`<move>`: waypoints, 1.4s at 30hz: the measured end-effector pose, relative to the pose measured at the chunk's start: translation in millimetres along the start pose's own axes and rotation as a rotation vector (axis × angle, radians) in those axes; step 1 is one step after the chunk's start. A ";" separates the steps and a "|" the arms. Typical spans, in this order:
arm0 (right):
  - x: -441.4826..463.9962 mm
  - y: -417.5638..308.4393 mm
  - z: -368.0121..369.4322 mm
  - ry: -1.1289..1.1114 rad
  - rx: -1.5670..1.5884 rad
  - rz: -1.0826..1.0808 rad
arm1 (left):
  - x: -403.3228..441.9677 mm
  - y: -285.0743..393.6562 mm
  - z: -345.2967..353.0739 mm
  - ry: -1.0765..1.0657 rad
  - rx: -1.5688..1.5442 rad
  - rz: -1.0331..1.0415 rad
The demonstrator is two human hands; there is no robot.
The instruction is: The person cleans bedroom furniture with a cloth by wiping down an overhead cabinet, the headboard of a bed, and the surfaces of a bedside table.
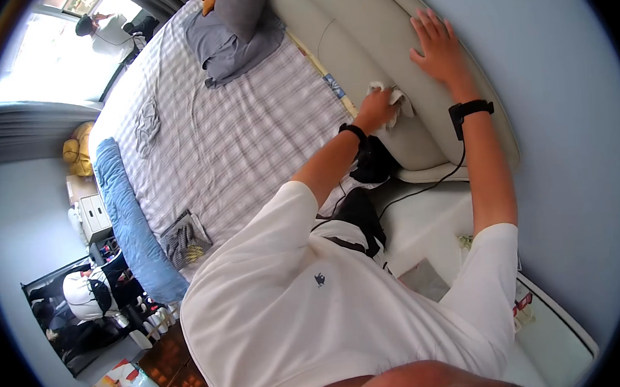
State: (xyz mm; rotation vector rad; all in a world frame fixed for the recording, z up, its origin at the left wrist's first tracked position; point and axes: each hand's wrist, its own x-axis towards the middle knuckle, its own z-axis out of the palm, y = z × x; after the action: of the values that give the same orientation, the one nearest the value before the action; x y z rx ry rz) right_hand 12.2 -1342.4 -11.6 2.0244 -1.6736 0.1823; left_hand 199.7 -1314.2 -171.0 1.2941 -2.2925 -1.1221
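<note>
A crumpled white cloth (404, 107) is bunched in my left hand (376, 110), whose fingers are closed around it. That hand presses the cloth against the lower part of a beige padded headboard (358, 56), close to the mattress edge. My right hand (441, 49) rests flat with spread fingers near the headboard's top edge, by the wall, and holds nothing. Black bands circle both wrists, and a dark cable runs from the right one. Part of the cloth is hidden under my left fingers.
A plaid-sheeted bed (249, 133) lies to the left, with grey fabric (234, 49), a grey pillow (240, 10) and a rolled blue quilt (130, 218) on it. A white bedside table (425, 222) stands below the headboard. A person (112, 35) is by the window.
</note>
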 end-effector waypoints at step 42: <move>3.8 5.4 12.4 -0.105 0.083 0.027 | 186.5 -110.4 -99.0 0.437 -0.708 -0.254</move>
State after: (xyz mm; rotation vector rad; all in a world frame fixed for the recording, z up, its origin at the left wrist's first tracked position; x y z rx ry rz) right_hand 5.3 -1352.1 -19.2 2.1059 -1.7853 0.1593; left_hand 218.0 -1548.4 -211.1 1.3612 -1.2682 -1.3825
